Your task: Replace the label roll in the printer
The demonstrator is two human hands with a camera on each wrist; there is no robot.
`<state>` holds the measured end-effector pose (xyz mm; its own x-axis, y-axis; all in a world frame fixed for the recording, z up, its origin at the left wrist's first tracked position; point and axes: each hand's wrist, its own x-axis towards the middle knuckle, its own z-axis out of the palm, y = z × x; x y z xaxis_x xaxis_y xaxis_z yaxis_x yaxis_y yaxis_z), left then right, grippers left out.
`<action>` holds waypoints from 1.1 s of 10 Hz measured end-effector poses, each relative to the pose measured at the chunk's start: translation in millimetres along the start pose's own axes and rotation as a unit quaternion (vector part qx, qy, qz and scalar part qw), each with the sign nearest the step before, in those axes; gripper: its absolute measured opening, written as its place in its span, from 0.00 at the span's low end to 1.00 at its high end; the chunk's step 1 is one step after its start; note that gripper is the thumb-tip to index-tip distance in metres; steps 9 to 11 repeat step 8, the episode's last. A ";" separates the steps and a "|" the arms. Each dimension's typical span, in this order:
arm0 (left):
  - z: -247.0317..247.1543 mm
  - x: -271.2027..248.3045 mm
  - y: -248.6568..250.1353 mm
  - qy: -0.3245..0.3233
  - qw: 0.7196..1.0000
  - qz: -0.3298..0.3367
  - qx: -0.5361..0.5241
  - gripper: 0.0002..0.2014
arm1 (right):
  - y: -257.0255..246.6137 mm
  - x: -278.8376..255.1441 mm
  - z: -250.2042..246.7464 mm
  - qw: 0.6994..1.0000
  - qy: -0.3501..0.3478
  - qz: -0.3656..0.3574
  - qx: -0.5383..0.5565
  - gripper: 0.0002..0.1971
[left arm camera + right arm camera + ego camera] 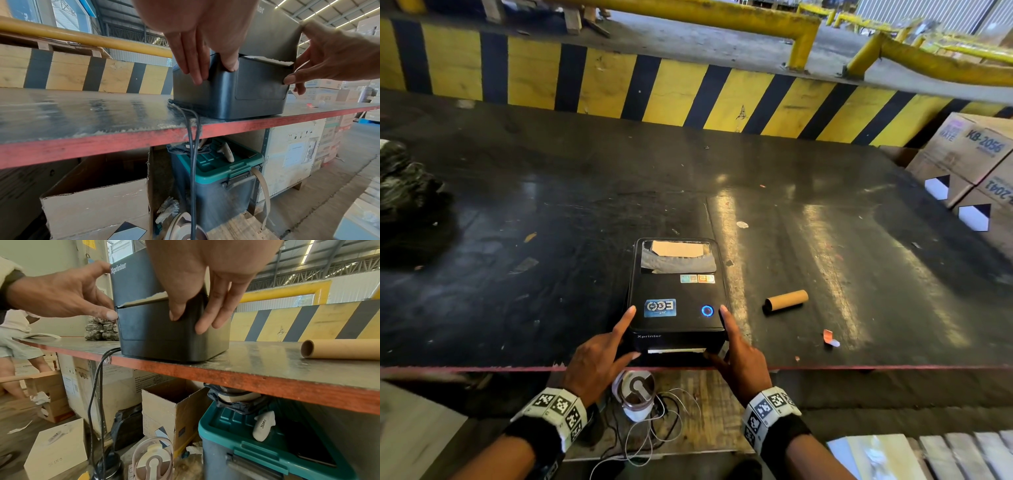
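A black Xprinter label printer [678, 301] stands at the table's front edge with its lid down and a blue ring light lit. A torn white label edge [267, 60] shows in its front slot. My left hand [613, 342] lies against the printer's left front corner, fingers straight down the side [195, 68] and thumb on the front. My right hand [736, 346] mirrors it at the right front corner, fingers [207, 321] flat on the side. An empty brown cardboard core [786, 300] lies on the table right of the printer.
Two cables [192, 146] hang from the printer over the red table edge [482, 369]. Cardboard boxes [969, 164] stand far right, a black wrapped bundle [404, 181] far left. A small red scrap [829, 337] lies near the core. A teal-lidded bin [246, 443] sits under the table.
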<state>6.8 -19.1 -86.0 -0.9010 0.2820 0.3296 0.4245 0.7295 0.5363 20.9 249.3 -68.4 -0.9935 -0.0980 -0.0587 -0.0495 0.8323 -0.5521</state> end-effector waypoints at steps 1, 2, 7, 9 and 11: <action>-0.9 -0.8 1.0 -0.014 1.000 -0.008 -0.003 0.53 | -1.6 0.7 -1.5 1.000 0.000 0.005 0.002 0.47; -0.6 -0.3 1.7 -0.009 1.000 -0.007 0.001 0.50 | -2.4 -0.3 -1.8 1.000 -0.003 0.006 0.000 0.47; -11.3 5.1 4.1 -0.001 0.999 0.012 0.042 0.44 | -6.6 -0.5 -11.9 1.000 -0.022 0.007 0.003 0.48; -24.7 -5.7 6.4 0.043 0.997 -0.068 -0.019 0.40 | -3.3 -14.4 -14.1 1.000 0.005 -0.016 0.013 0.47; -24.7 -5.7 6.4 0.043 0.997 -0.068 -0.019 0.40 | -3.3 -14.4 -14.1 1.000 0.005 -0.016 0.013 0.47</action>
